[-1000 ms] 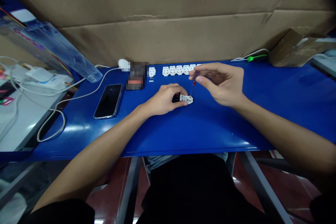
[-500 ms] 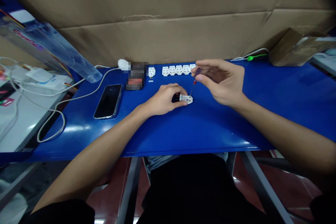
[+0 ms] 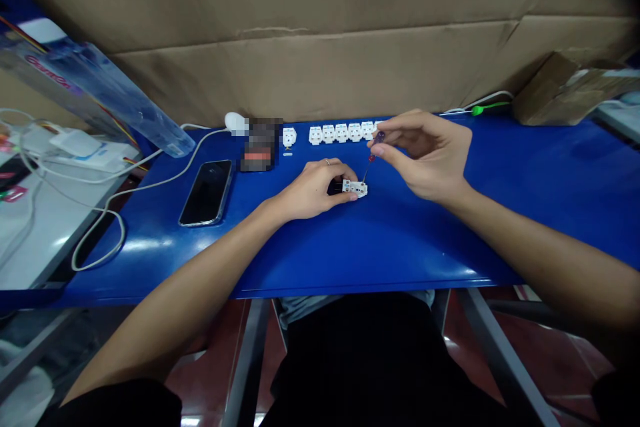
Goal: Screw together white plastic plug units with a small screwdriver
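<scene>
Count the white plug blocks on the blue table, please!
8: one block in the left hand, one alone, six in a row ending behind the right hand; more may hide there.

White plastic blocks (image 3: 341,133) bar the way beyond the right hand (image 3: 425,159)

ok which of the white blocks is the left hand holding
The front white block, gripped by the left hand, with a black part at its end. The other white blocks sit in a row farther back, untouched.
</scene>
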`<state>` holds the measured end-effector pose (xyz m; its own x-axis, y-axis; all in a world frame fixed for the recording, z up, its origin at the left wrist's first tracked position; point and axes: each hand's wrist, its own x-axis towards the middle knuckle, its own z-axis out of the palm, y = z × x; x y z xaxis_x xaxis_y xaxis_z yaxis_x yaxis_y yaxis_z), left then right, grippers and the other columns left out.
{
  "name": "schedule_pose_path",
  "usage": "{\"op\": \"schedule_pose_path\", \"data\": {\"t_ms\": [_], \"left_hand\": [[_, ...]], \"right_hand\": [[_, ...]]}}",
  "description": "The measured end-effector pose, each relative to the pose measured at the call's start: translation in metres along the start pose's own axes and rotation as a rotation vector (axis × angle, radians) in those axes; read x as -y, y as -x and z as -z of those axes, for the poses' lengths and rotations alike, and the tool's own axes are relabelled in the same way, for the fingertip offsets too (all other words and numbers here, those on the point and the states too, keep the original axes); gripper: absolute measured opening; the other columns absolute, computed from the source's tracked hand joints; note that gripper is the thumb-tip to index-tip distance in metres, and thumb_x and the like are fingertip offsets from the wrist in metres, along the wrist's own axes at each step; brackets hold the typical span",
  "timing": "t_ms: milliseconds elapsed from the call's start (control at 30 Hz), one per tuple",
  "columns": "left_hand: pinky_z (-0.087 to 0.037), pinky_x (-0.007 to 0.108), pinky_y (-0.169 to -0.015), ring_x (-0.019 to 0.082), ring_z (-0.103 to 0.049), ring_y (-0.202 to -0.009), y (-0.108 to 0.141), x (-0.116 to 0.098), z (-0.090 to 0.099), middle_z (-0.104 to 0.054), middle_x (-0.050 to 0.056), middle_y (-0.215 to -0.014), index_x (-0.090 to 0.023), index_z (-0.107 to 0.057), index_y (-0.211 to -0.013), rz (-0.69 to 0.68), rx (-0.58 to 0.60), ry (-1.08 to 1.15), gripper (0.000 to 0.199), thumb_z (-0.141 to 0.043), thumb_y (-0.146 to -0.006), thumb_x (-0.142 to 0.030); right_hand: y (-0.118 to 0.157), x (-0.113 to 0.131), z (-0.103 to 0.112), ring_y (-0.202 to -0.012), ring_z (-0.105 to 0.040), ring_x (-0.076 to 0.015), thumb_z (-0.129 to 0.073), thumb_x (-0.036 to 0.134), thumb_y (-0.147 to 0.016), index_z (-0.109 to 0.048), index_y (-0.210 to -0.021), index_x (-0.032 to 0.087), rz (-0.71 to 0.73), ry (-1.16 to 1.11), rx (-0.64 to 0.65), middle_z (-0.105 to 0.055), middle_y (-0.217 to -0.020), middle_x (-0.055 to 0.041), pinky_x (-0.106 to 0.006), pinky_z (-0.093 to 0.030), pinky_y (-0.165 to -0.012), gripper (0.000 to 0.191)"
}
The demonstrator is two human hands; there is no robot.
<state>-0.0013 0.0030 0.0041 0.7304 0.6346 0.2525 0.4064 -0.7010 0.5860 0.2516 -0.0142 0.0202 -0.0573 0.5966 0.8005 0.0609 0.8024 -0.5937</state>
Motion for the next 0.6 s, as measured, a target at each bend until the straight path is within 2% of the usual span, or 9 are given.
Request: {"op": "schedule_pose_path", "data": {"t_ms": [133,233,300,433,533,600], "left_hand": [[-0.057,0.048,-0.105,0.030,-0.078,-0.117,-0.0006,0.0010,-0.0012,-0.087,0.007,-0.127,-0.025,-0.083,-0.123,-0.006,-0.005,0.012,0.022,-0.087,-0.106,-0.037],[-0.057,0.048,-0.106,0.030,-0.078,-0.119,-0.0005,0.0006,-0.0014,-0.088,0.006,-0.127,-0.025,-0.083,-0.123,-0.002,-0.006,0.013,0.022,-0.087,-0.106,-0.037],[-0.057,0.048,-0.107,0.030,-0.078,-0.120,-0.0003,-0.0002,-0.0011,-0.088,0.006,-0.127,-0.025,-0.083,-0.123,0.003,-0.005,0.014,0.022,-0.086,-0.106,-0.037],[-0.057,0.048,-0.106,0.030,-0.078,-0.117,-0.0001,-0.0006,-0.0002,-0.087,0.007,-0.127,-0.025,-0.084,-0.124,0.003,-0.005,0.021,0.024,-0.087,-0.105,-0.039],[-0.057,0.049,-0.107,0.030,-0.078,-0.119,0.0001,0.0005,-0.0003,-0.088,0.007,-0.127,-0.025,-0.084,-0.123,0.002,-0.009,0.029,0.023,-0.086,-0.105,-0.040],[-0.058,0.050,-0.107,0.031,-0.079,-0.119,0.0001,0.0010,-0.0013,-0.088,0.007,-0.127,-0.026,-0.084,-0.122,0.002,-0.015,0.037,0.023,-0.086,-0.104,-0.040]], "right_hand": [[0.0012,0.0054,-0.0021,-0.096,-0.089,-0.0248,-0.093,0.040,-0.101,-0.090,-0.127,0.036,-0.072,-0.031,0.055,-0.089,-0.107,-0.0023,-0.046,-0.081,-0.084,0.026],[0.0006,0.0052,-0.0007,-0.101,-0.089,-0.0258,-0.094,0.042,-0.100,-0.091,-0.125,0.035,-0.074,-0.016,0.068,-0.089,-0.116,-0.0037,-0.047,-0.082,-0.086,0.026],[0.0000,0.0026,0.0004,-0.098,-0.087,-0.0251,-0.098,0.042,-0.096,-0.092,-0.122,0.036,-0.042,-0.008,0.046,-0.088,-0.118,-0.0034,-0.048,-0.081,-0.085,0.028],[0.0006,-0.0019,-0.0003,-0.086,-0.084,-0.0229,-0.103,0.047,-0.090,-0.092,-0.120,0.038,-0.049,0.016,-0.019,-0.087,-0.107,-0.0013,-0.047,-0.080,-0.080,0.032],[0.0024,-0.0009,-0.0015,-0.093,-0.086,-0.0255,-0.100,0.053,-0.093,-0.088,-0.128,0.038,-0.122,0.034,-0.010,-0.088,-0.109,-0.0018,-0.048,-0.081,-0.086,0.040],[0.0031,0.0012,-0.0011,-0.097,-0.087,-0.0264,-0.095,0.054,-0.097,-0.086,-0.129,0.037,-0.147,0.030,0.029,-0.089,-0.111,-0.0027,-0.049,-0.080,-0.089,0.037]]}}
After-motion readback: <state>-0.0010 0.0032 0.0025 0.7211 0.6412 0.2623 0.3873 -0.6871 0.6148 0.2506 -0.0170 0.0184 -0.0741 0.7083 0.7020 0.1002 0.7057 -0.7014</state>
